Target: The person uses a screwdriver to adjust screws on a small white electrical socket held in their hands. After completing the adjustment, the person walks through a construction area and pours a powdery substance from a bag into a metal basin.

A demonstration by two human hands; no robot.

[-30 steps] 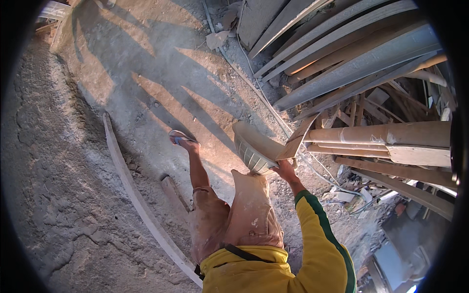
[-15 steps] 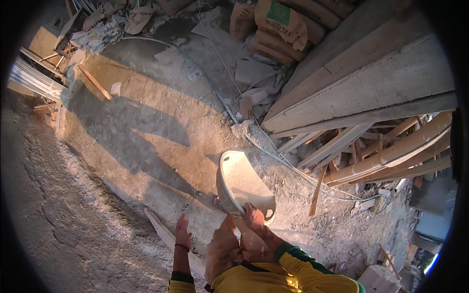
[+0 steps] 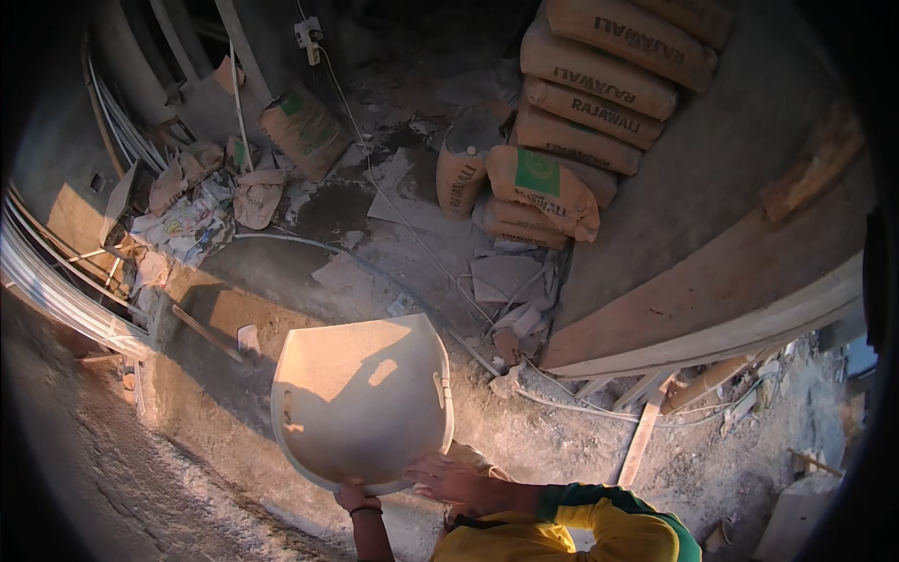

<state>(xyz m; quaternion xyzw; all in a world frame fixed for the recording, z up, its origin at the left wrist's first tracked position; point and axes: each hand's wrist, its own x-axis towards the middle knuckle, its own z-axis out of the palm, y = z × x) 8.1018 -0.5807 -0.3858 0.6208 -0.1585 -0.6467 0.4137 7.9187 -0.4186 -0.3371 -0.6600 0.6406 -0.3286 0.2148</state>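
Note:
A pale plastic tub [image 3: 365,412] with hand holes in its sides is tipped up in front of me, its hollow inside showing. Shadows fall across its inner wall. My left hand [image 3: 356,495] grips the near rim, fingers curled over the edge. Close to it, on the right part of that rim, my right hand [image 3: 454,480] lies with its fingers stretched out flat against the tub. The undersides of both hands are hidden.
Brown paper sacks [image 3: 599,94] are stacked at the far right beside a concrete wall [image 3: 702,225]. A pale hose [image 3: 459,342] crosses the rough ground. A wooden stick [image 3: 206,332] lies left of the tub; crumpled bags [image 3: 192,211] are piled beyond it.
The tub has moved left and turned, so its inside now shows. My left hand, free before, has taken its rim. My right hand has flattened out. The view has shifted toward the sacks.

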